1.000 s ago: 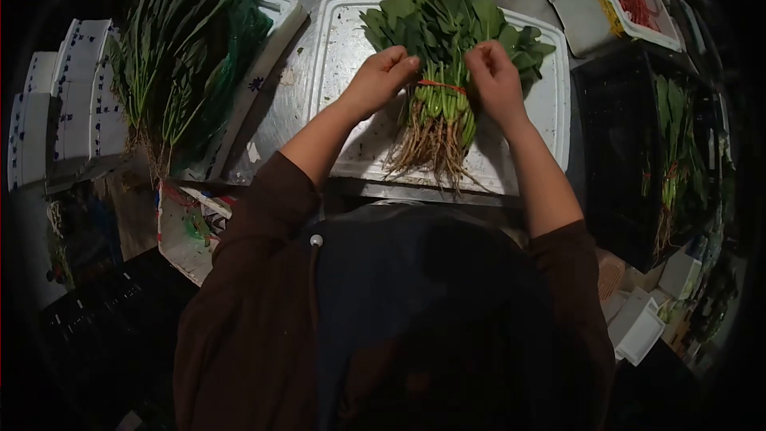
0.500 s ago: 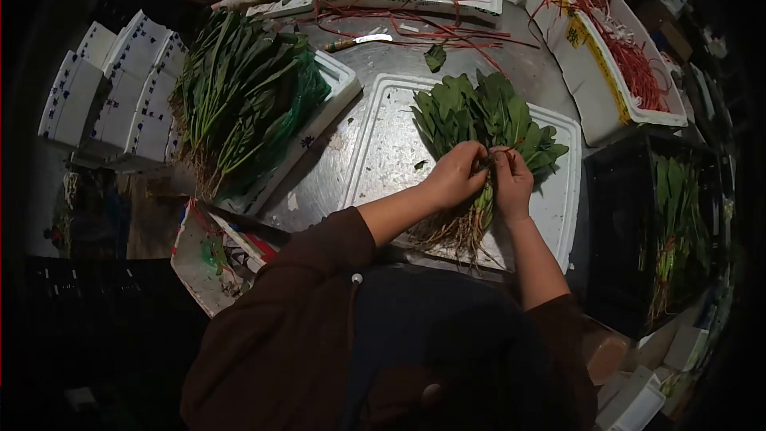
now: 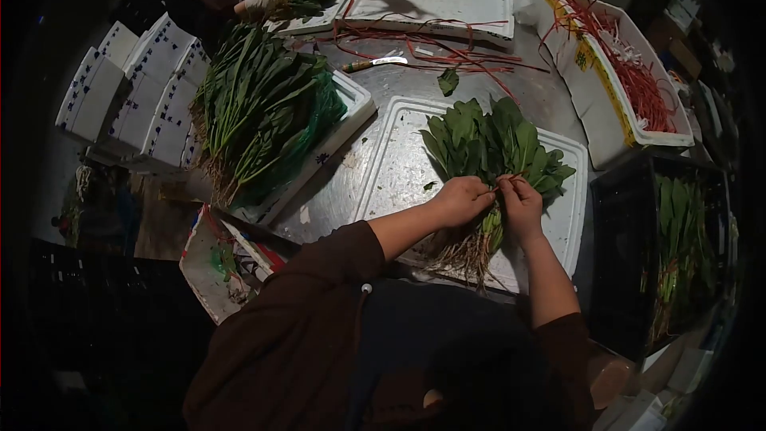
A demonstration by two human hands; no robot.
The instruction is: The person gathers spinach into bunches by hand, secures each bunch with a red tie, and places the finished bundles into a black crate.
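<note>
A bunch of leafy greens (image 3: 479,148) lies on a white foam lid (image 3: 383,183), its leaves pointing away and its roots toward me. My left hand (image 3: 463,201) is closed at the left side of the stems, fingertips pinched on a thin red tie. From the right, my right hand (image 3: 522,209) pinches the same red tie (image 3: 511,179) between thumb and forefinger. The tie sits across the stems just below the leaves; most of it is hidden by my fingers.
Left, a large pile of greens (image 3: 255,104) rests on a foam box. Red ties (image 3: 431,41) and a knife (image 3: 375,64) lie on the metal table. A tie-filled foam box (image 3: 634,72) and black crate (image 3: 622,247) stand right. A co-worker's gloved hand (image 3: 263,4) holds greens.
The whole view has shifted, so the scene sits lower and slightly to the right. My hands have drawn slightly apart at the tie.
</note>
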